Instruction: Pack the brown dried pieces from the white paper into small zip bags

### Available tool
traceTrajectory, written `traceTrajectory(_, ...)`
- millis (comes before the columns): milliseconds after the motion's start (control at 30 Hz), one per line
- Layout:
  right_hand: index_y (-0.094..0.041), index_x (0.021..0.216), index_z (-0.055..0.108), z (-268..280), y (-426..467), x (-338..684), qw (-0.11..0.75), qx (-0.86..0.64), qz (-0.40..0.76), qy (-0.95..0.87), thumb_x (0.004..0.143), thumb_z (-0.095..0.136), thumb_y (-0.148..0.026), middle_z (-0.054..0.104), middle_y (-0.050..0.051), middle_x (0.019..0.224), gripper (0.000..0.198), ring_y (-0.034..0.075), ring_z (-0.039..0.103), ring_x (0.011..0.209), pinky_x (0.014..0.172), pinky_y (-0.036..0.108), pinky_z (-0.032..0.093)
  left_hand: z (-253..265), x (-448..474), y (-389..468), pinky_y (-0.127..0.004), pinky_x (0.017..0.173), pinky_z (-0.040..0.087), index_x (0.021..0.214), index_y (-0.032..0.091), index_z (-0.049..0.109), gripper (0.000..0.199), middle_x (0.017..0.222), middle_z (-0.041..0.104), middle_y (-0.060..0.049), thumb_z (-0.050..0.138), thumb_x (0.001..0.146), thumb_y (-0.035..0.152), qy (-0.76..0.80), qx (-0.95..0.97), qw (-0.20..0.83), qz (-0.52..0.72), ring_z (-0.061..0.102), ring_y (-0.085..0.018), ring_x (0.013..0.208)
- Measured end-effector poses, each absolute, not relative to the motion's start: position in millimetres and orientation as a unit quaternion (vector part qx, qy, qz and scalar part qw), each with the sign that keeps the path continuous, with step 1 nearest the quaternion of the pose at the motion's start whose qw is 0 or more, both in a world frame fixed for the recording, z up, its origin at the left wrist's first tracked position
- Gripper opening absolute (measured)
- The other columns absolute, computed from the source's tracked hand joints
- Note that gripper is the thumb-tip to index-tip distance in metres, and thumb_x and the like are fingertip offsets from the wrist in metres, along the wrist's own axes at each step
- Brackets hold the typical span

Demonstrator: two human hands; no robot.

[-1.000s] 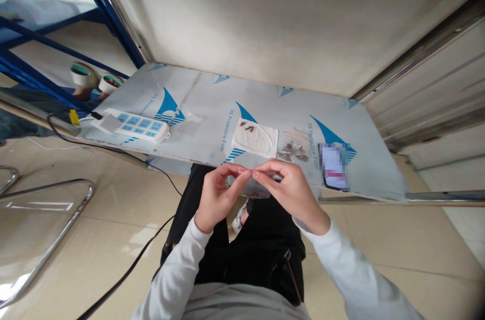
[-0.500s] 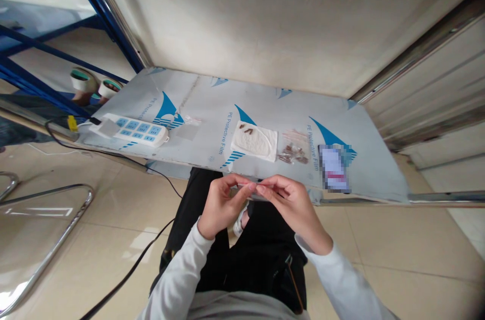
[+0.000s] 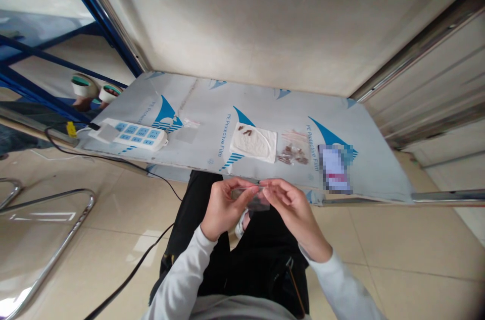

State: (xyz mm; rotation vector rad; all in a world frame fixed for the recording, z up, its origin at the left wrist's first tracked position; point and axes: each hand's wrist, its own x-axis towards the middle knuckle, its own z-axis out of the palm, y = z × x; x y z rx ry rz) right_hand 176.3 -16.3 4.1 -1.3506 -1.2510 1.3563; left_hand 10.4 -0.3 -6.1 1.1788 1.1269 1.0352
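Just in front of the table's near edge, my left hand (image 3: 226,205) pinches a small clear plastic zip bag (image 3: 259,202) by its top edge. My right hand (image 3: 290,205) closes its fingers on the same edge, close beside the left fingertips. The bag hangs below the fingers, and I see nothing inside it. Beyond my hands on the table lies a white cloth-like pad (image 3: 255,146) with a few small brown pieces (image 3: 247,132) on its far left corner. To its right are clear bags of brown pieces (image 3: 293,153).
A white power strip (image 3: 138,136) with blue sockets lies at the table's left, its black cable (image 3: 129,284) running down to the floor. A phone (image 3: 335,168) rests at the right. Another clear bag (image 3: 188,130) lies near the strip. A metal chair frame (image 3: 89,204) stands left.
My right fingers have shifted slightly and loosened their bend along the bag's edge. More of the clear bag now shows hanging between my hands.
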Motion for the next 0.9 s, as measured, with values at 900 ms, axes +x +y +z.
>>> traceTrajectory(900,-0.015,0.084,0.074,-14,97,286,0.517,-0.683,0.306,-0.415,0.074,0.073,-0.043,0.073,0.009,0.08,0.03,0.01,0.053,0.045,0.043,0.025,0.042,-57,-69,119,-0.036,0.092,0.048,0.109,0.009,0.068,0.041,0.112,0.071,-0.016,0.04,0.096,0.035,0.691,0.608,0.2,0.336,0.067,-0.026,0.101)
